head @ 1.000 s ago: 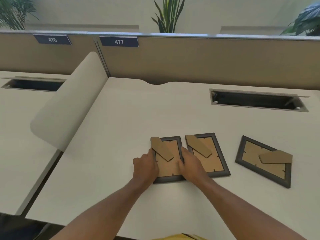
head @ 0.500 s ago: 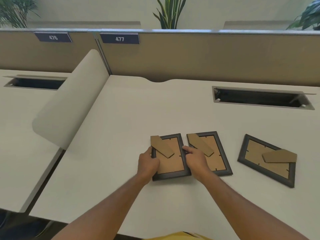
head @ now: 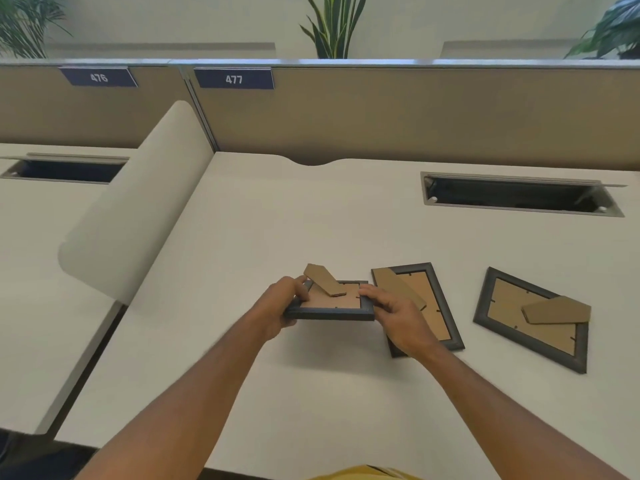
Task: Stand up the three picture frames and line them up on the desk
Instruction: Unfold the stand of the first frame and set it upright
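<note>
Three dark picture frames with brown cardboard backs and easel flaps are on the white desk [head: 311,216]. The left frame [head: 332,308] is lifted at its near edge, back side up, its flap sticking out. My left hand [head: 282,304] grips its left side and my right hand [head: 398,317] grips its right side. The middle frame [head: 424,299] lies face down, partly hidden under my right hand. The right frame [head: 533,317] lies face down and skewed, apart from both hands.
A beige partition [head: 415,112] with labels 476 and 477 closes the back. An open cable slot [head: 519,195] sits at the desk's back right. A curved white divider [head: 138,216] separates the neighbouring desk on the left. Plants stand behind the partition.
Both hands closed on the left frame's sides and raised it off the desk, tilting it; before, it lay flat. The other two frames have not moved.
</note>
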Demonstrator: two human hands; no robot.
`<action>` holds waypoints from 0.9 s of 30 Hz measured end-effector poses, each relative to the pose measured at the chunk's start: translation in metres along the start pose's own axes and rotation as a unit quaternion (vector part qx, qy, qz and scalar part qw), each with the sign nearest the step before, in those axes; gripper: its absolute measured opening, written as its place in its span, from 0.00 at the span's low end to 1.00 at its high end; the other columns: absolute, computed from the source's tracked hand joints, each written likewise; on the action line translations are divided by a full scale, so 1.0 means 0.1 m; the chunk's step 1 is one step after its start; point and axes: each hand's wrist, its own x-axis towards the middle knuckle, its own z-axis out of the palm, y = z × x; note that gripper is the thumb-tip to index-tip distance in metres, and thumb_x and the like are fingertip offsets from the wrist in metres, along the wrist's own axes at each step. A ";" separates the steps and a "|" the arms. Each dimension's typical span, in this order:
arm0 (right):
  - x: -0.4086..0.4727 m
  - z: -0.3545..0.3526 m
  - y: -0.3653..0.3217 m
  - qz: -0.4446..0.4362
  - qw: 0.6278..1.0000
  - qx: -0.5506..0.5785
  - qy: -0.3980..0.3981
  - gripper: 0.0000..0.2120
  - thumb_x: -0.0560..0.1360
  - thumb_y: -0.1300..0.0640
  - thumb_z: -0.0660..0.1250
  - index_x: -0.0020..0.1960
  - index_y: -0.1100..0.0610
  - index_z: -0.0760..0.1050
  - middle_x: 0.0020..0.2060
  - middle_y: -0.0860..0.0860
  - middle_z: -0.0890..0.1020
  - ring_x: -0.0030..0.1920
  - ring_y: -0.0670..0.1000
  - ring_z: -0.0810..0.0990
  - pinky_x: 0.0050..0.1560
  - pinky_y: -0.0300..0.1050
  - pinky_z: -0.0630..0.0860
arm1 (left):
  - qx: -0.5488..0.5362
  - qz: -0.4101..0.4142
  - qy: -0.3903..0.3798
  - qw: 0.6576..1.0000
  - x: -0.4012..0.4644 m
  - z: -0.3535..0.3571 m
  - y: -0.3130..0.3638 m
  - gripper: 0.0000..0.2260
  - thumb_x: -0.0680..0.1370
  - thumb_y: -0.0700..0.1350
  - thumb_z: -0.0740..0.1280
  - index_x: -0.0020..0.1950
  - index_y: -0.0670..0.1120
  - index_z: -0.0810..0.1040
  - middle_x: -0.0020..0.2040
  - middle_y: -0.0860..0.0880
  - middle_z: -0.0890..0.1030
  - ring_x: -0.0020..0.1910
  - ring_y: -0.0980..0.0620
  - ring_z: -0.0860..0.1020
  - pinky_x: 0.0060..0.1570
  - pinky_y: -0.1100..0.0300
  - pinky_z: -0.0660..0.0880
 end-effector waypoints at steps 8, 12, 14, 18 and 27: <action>0.26 -0.10 -0.23 -0.010 1.000 0.019 0.003 0.17 0.80 0.63 0.64 0.49 0.41 0.82 0.45 0.43 0.85 0.45 0.41 0.83 0.44 0.33 0.77 | -0.095 0.122 -0.044 0.987 0.07 0.01 0.20 0.08 0.67 0.44 0.64 0.40 0.47 0.82 0.46 0.53 0.83 0.48 0.51 0.77 0.54 0.56 0.67; 0.42 -0.12 -0.22 0.023 0.999 0.022 0.001 0.10 0.81 0.61 0.61 0.57 0.55 0.80 0.51 0.52 0.85 0.50 0.50 0.83 0.49 0.46 0.81 | -0.091 0.168 -0.013 0.982 0.18 0.07 0.21 0.18 0.77 0.44 0.55 0.44 0.48 0.85 0.47 0.46 0.87 0.46 0.46 0.84 0.44 0.55 0.76; 0.49 -0.13 -0.20 0.031 0.999 0.004 0.009 0.10 0.82 0.59 0.61 0.58 0.57 0.79 0.47 0.52 0.85 0.44 0.54 0.81 0.48 0.50 0.80 | -0.078 0.169 0.000 0.983 0.23 0.08 0.20 0.19 0.79 0.47 0.53 0.48 0.49 0.85 0.47 0.46 0.87 0.47 0.47 0.85 0.44 0.55 0.77; 0.58 -0.11 -0.16 0.031 0.998 -0.043 0.021 0.11 0.82 0.54 0.61 0.59 0.53 0.79 0.35 0.46 0.81 0.34 0.42 0.76 0.38 0.39 0.75 | -0.076 0.153 0.017 0.985 0.28 0.09 0.21 0.20 0.80 0.51 0.52 0.55 0.48 0.83 0.50 0.46 0.87 0.50 0.46 0.85 0.46 0.52 0.78; 0.59 -0.04 -0.16 0.029 0.995 -0.078 0.052 0.17 0.82 0.51 0.60 0.70 0.52 0.74 0.33 0.45 0.80 0.35 0.42 0.77 0.32 0.27 0.71 | -0.101 0.150 0.038 0.983 0.31 0.14 0.15 0.21 0.79 0.57 0.53 0.53 0.52 0.84 0.49 0.50 0.88 0.50 0.48 0.85 0.46 0.53 0.78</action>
